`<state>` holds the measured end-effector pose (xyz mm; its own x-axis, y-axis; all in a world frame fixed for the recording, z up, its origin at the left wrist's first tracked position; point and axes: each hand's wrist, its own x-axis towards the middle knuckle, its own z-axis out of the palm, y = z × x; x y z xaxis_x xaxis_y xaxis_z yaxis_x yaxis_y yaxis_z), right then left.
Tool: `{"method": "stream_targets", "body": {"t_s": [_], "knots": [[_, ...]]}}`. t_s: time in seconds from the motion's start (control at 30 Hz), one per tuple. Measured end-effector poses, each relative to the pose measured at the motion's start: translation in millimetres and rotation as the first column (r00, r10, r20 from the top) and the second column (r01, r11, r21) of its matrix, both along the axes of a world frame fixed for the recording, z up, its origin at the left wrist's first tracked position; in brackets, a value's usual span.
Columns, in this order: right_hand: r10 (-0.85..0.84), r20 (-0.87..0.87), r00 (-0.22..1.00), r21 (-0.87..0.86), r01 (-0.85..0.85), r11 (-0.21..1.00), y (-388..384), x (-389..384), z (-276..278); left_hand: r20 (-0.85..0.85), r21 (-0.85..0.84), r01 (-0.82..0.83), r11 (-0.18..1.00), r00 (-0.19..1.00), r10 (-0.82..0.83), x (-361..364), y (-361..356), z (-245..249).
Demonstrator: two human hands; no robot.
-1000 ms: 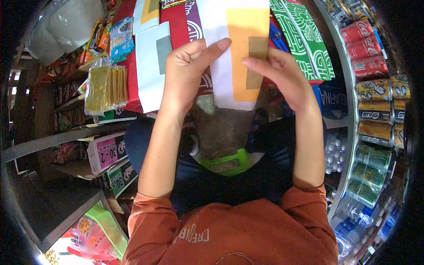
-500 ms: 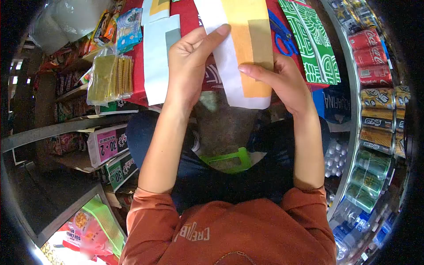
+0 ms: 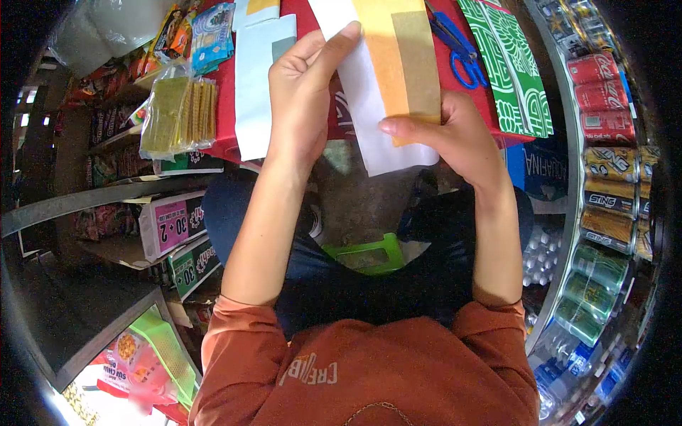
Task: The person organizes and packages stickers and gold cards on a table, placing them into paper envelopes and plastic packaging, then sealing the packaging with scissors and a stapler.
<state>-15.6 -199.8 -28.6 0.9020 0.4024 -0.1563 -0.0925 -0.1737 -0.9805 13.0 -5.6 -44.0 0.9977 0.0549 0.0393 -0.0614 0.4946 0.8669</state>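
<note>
Left hand pinches the left edge of the paper strip, thumb on top, fingers partly curled. Right hand pinches its right edge near the lower end, thumb across the front. Strip is above the red bench, between pale paper and blue scissors; green patterned paper further right.

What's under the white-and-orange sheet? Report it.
Beside the white-and-orange sheet, the red table covering shows lower down; floor appears past its near end. The right hand has its thumb on top, its fingers mostly hidden. Anything else beneath is covered.
</note>
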Motion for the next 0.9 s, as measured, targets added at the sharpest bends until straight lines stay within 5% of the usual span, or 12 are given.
{"method": "stream_targets", "body": {"t_s": [0.1, 0.77, 0.9], "knots": [[0.031, 0.041, 0.999, -0.09, -0.027, 0.996, -3, 1, -8, 0.004, 0.007, -0.037, 0.999, 0.999, 0.037, 2, 1, 0], [0.019, 0.016, 1.0, -0.001, -0.019, 1.0, 7, -3, -4, 0.013, 0.083, -0.047, 0.995, 0.999, 0.046, 1, 8, -1], [0.018, 0.027, 0.999, 0.006, -0.018, 1.0, 7, -4, -8, -0.073, -0.005, -0.082, 0.997, 0.994, 0.082, -2, -2, 15]]}}
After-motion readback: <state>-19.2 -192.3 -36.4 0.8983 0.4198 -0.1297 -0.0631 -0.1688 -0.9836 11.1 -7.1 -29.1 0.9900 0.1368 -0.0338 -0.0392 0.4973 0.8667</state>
